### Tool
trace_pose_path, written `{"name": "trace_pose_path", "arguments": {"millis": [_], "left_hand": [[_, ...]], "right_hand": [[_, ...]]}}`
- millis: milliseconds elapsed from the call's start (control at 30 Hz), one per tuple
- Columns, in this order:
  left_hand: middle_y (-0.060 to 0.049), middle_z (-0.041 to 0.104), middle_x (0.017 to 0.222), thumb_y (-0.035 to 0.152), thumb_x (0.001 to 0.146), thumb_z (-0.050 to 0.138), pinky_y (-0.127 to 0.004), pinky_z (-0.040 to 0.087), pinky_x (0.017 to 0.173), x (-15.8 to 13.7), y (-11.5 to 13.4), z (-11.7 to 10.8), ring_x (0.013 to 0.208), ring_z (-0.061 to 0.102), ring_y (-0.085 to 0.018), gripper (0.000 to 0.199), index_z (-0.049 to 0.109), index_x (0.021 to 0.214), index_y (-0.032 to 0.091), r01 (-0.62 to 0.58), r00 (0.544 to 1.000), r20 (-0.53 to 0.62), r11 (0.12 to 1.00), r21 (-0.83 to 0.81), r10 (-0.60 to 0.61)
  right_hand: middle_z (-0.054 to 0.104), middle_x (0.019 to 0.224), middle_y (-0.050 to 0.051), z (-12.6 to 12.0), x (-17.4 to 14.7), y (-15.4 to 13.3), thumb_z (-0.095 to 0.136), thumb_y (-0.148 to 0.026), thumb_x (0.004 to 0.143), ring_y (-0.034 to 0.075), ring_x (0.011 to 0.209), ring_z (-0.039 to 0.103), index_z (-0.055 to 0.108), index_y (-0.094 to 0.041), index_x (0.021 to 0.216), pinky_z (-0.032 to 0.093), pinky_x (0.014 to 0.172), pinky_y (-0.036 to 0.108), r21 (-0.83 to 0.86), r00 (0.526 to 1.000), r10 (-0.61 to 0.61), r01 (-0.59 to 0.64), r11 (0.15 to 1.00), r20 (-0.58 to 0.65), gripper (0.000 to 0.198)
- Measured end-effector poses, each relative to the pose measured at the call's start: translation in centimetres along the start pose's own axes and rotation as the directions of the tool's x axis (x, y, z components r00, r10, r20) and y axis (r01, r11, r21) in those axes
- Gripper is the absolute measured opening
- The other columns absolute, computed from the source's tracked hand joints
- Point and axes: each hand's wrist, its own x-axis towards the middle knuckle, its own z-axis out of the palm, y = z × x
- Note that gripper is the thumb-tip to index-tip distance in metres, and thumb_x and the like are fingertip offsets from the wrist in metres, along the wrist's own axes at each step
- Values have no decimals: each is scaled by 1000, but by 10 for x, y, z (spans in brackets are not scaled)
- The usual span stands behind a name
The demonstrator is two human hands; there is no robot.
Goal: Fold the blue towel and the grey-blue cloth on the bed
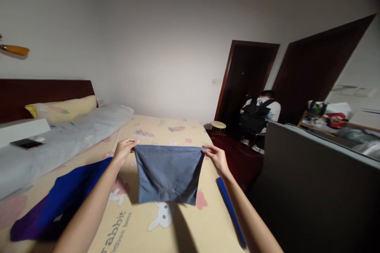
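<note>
I hold a grey-blue folded cloth up above the bed. My left hand pinches its upper left corner and my right hand pinches its upper right corner. The cloth hangs flat between them, its lower edge free over the yellow sheet printed with rabbits and carrots. A bright blue garment lies spread on the sheet under my left forearm.
A grey quilt and a yellow pillow lie along the left by the dark headboard. A phone rests on a white stand. Another person sits by the dark doorway near a small round stool. A grey panel stands at right.
</note>
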Motion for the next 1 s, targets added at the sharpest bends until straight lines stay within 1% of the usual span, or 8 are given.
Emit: {"name": "trace_pose_path", "arguments": {"millis": [167,267,433,600,733,867,933,1000], "left_hand": [[-9,75,83,42,42,87,-33,51,75,4,-1,-6,80,67,-21,51,72,82,15,-11,994,105,997,83,2],[-9,76,88,37,42,87,-35,50,83,7,-1,-8,89,66,-23,48,74,83,17,-51,992,124,988,149,33],[-5,76,78,41,46,84,-36,51,81,19,-2,-13,85,66,-25,34,73,72,22,-132,986,129,958,253,102],[-3,75,74,44,49,80,-35,50,78,37,-6,-12,80,65,-25,27,72,65,25,-210,975,149,915,345,167],[-1,69,63,42,48,80,-34,49,75,55,-16,-1,70,62,-22,23,69,58,24,-259,965,152,870,420,214],[-1,67,67,41,52,78,-34,47,79,72,-22,15,74,61,-21,21,65,56,24,-308,951,121,823,476,286],[-2,67,71,41,58,74,-35,47,82,76,-21,20,78,62,-23,19,65,60,24,-329,942,114,803,498,315],[-4,69,82,40,67,68,-37,45,88,71,-21,20,88,62,-24,16,66,70,24,-355,931,118,779,517,346]], "right_hand": [[74,80,11,3,0,7,75,-63,60,21,69,66,74,-14,89,54,66,35,-26,1000,-6,5,1000,-26,58],[75,81,12,2,3,10,73,-64,61,22,70,67,74,-13,88,55,67,36,-49,999,-17,15,999,-38,58],[75,82,11,1,16,16,78,-58,55,26,80,69,73,-15,88,55,72,36,-113,998,-46,42,993,-32,54],[73,74,9,7,37,27,70,-56,63,21,64,66,71,-16,78,51,57,32,-204,998,-53,44,978,-38,42],[70,66,5,18,53,38,64,-54,67,19,61,64,67,-19,69,47,57,30,-266,995,-95,84,960,-29,35],[69,68,6,28,65,49,63,-54,68,21,64,63,64,-21,67,45,62,32,-330,985,-153,117,937,-85,33],[70,73,7,28,68,51,58,-56,73,21,69,63,65,-22,72,45,65,32,-348,975,-187,134,928,-124,35],[70,82,8,24,64,51,54,-57,78,21,74,62,66,-22,80,45,70,32,-360,961,-227,158,920,-158,38]]}}
